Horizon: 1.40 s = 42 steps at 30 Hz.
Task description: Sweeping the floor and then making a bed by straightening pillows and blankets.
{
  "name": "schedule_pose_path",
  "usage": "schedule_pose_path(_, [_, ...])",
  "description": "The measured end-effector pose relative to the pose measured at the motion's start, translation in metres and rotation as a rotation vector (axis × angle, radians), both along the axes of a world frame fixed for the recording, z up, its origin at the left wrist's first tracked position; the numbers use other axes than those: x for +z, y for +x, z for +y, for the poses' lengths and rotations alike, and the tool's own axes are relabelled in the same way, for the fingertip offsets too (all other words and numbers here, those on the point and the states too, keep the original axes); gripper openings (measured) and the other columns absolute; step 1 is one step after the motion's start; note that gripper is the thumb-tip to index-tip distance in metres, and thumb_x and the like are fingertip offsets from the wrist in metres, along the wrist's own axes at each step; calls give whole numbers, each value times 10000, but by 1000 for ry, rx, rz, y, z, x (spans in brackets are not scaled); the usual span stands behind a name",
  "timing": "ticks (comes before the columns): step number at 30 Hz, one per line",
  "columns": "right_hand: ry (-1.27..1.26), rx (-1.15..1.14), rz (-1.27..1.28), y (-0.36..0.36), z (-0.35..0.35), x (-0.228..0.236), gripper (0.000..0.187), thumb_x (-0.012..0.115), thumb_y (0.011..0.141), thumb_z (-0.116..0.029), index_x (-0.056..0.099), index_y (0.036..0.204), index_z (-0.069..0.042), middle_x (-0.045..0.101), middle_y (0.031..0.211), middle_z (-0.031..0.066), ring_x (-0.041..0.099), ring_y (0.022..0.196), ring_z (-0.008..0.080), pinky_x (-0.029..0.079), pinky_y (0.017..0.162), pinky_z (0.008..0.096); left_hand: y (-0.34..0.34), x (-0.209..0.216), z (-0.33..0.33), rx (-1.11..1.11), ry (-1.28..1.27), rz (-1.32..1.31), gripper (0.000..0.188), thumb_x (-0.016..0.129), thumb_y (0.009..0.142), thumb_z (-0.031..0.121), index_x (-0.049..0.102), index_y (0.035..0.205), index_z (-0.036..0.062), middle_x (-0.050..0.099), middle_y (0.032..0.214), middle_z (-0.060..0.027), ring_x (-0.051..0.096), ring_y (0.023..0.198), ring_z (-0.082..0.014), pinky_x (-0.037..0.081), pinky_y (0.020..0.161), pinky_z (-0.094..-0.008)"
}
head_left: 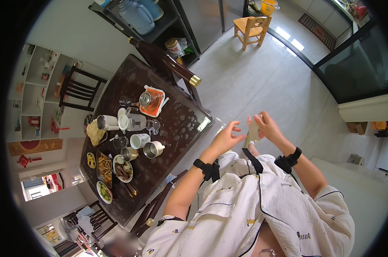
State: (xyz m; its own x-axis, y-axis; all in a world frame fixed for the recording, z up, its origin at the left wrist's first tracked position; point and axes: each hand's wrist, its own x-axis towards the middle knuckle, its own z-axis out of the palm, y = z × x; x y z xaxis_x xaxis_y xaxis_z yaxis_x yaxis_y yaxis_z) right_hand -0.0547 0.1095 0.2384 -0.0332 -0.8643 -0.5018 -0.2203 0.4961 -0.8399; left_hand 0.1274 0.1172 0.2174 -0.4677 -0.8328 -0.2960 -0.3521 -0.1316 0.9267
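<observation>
Over the floor in front of my body, my right hand (269,128) pinches a limp, pale grey-green piece (254,132), perhaps a cloth or a tissue; its kind is not plain. Just left of that piece is my left hand (226,138), its fingers apart and curved, with nothing visible in it. Both wrists wear black bands. Beyond my left hand stands a dark glossy table (176,124). On it are a glass teapot (149,101) on an orange tray, several mugs and cups, and a white pitcher lid beside a clear jug (137,122).
Dishes of food, including a meat plate (123,168) and a cucumber bowl (104,192), sit at the table's near left. A dark wooden chair (172,66) juts out at the table's far side. A small wooden chair (251,31) stands farther off on the grey tiles (266,73).
</observation>
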Motion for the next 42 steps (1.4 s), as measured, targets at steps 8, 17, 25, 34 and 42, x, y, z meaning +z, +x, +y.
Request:
schedule_pose_path(8, [-386,394,147,1,-2,-15,151,523,831,-117,557,954,-37,523,925,107,554,752,248,461,663,334,45,-4,-11,412,-269,-320,268,598,757,189,568,978,42,601,896,-133,597,734,-248,463,649,-342])
schedule_pose_path(17, [56,492,687,-143,66,-103,159,490,771,-134,573,758,1,579,730,196,568,713,347,457,629,412,152,-56,-24,181,-193,-764,396,610,746,161,534,1107,15,574,1061,-196,573,968,-268,439,826,-313])
schedule_pose_path(25, [682,-36,410,-320,160,-184,146,515,706,-97,608,712,16,611,603,99,623,574,179,493,516,304,-34,-58,-96,-257,50,-467,425,579,787,269,527,1095,-19,569,1075,-202,567,961,-312,438,829,-353])
schedule_pose_path(34, [581,-447,154,-445,90,-202,198,514,739,-99,588,877,22,622,719,104,627,619,179,488,519,295,-217,-50,-236,-315,-43,-553,375,577,786,254,558,1054,-8,599,1024,-172,571,959,-289,445,820,-356])
schedule_pose_path(42, [380,-454,136,-545,-58,-218,154,528,760,-113,573,827,19,609,690,106,614,583,179,473,492,308,-293,-51,-399,-328,-36,-722,375,584,775,255,568,1050,1,581,1067,-175,544,1017,-292,430,856,-358])
